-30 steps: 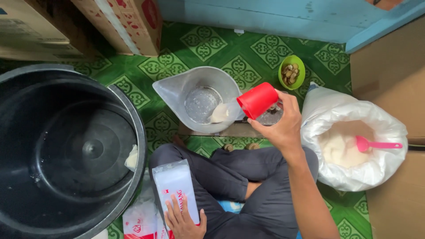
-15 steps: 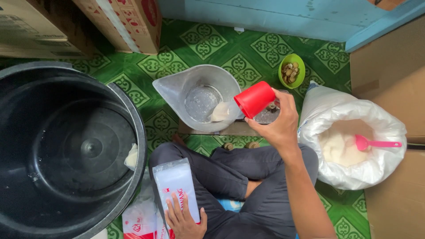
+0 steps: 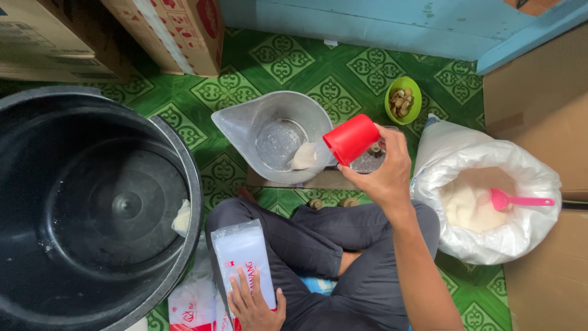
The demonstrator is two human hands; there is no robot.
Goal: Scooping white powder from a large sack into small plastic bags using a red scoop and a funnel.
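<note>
— What does the right hand [image 3: 383, 175] hold?

— It is closed around a red plastic cup [image 3: 351, 139], tipped on its side, the open mouth toward the clear plastic jug [image 3: 275, 136]. White powder lies at the bottom of the jug, just beside the cup.

— And the left hand [image 3: 254, 303]?

— It lies flat, fingers spread, on a clear plastic packet [image 3: 244, 254] with red print, which rests on the person's lap.

— What is around them?

— A big black bucket [image 3: 92, 202] stands at the left. At the right, a white sack [image 3: 490, 196] stands open, with white powder and a pink scoop [image 3: 517, 200] inside. A small green bowl [image 3: 404, 99] of brownish pieces sits on the green patterned floor [image 3: 275, 61], behind the jug.
</note>
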